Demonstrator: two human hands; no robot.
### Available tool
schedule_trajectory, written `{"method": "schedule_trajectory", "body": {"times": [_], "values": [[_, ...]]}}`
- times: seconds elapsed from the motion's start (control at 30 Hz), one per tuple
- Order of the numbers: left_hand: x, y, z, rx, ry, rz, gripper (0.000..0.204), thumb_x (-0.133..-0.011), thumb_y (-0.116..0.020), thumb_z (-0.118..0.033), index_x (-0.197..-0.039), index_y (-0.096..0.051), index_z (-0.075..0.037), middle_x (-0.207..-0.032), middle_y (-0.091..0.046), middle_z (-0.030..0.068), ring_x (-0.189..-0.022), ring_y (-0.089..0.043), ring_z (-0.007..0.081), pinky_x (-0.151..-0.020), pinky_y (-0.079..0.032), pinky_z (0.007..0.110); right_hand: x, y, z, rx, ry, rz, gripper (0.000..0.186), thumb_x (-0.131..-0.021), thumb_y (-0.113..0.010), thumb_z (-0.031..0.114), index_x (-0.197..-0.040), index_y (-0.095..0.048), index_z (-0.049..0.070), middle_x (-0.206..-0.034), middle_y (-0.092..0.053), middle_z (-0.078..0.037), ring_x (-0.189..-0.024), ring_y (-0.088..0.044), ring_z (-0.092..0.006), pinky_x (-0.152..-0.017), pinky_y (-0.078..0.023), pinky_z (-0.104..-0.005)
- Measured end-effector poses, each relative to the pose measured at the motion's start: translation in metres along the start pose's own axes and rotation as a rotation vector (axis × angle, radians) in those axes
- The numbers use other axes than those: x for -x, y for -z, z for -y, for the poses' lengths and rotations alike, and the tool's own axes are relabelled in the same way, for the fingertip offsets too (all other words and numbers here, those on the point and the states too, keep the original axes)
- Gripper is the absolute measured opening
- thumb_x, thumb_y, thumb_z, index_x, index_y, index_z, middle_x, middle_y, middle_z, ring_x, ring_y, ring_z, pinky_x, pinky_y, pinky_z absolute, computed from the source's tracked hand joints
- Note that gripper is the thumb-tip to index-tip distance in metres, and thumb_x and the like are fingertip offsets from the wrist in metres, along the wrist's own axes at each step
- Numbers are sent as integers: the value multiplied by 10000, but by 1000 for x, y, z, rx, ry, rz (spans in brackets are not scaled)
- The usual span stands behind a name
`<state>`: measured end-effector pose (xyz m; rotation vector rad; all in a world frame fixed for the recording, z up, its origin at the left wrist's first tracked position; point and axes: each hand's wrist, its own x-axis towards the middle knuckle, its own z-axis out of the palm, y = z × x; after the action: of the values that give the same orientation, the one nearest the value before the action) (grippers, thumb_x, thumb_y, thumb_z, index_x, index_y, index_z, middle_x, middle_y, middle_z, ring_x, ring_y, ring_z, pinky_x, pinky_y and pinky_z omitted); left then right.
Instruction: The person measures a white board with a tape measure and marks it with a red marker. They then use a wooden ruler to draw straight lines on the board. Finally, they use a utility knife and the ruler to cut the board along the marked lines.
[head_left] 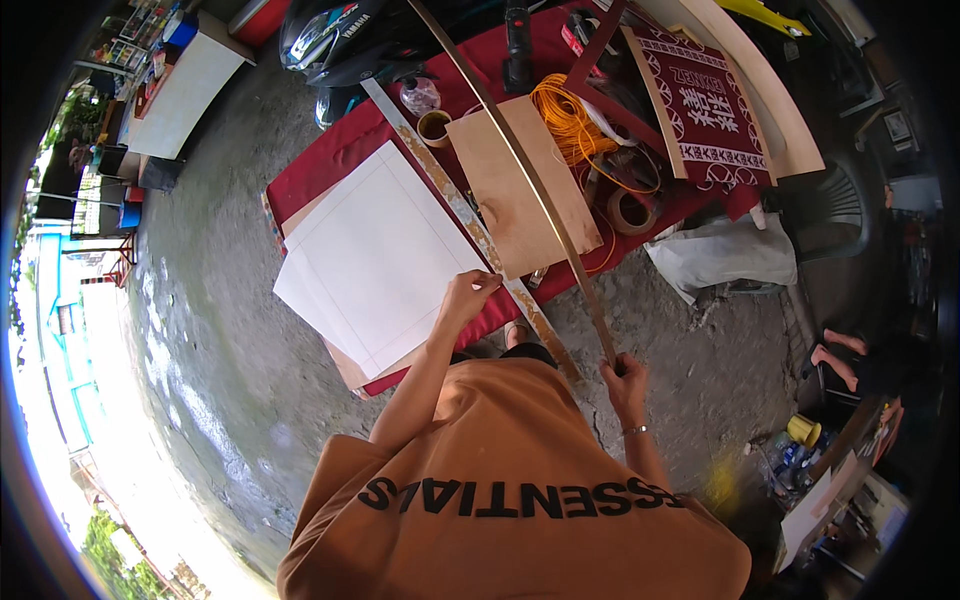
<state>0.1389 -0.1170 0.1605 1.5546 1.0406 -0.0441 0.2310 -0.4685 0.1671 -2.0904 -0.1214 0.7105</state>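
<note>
My left hand is closed at the near right corner of a white sheet with thin ruled lines. Its fingertips pinch the edge of a long flat straightedge whose paint is worn off in patches. That straightedge slants across the table and juts past the near edge. On the right, my right hand grips the near end of a long narrow strip with a brassy gleam. The strip runs away from me above a thin wooden board. What lies under the white sheet is mostly hidden.
A dark red cloth covers the table. Orange cord, a tape roll and a dark red patterned panel lie to the right. A motorcycle stands beyond. Another person's feet show at far right.
</note>
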Motion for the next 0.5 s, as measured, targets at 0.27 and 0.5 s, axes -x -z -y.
{"method": "schedule_trajectory", "body": {"times": [0.27, 0.5], "values": [[15, -19, -118, 823, -417, -54, 636, -1015, -428, -642, -1237, -607, -73, -899, -681, 50, -692, -605, 211, -640, -484, 386, 29, -36, 23, -95, 103, 117, 271, -854, -784, 169, -744, -599, 3, -633, -499, 58, -593, -408, -52, -519, -335, -256], [41, 18, -119, 1213, -296, -67, 542, -1008, -394, -659, -840, -441, -146, -616, -267, -43, -502, -210, 91, -469, -211, 265, -69, -57, 73, -482, -8, 154, 408, -913, -755, 357, -1069, -603, 12, -831, -645, -22, -732, -601, -119, -634, -470, -260]]}}
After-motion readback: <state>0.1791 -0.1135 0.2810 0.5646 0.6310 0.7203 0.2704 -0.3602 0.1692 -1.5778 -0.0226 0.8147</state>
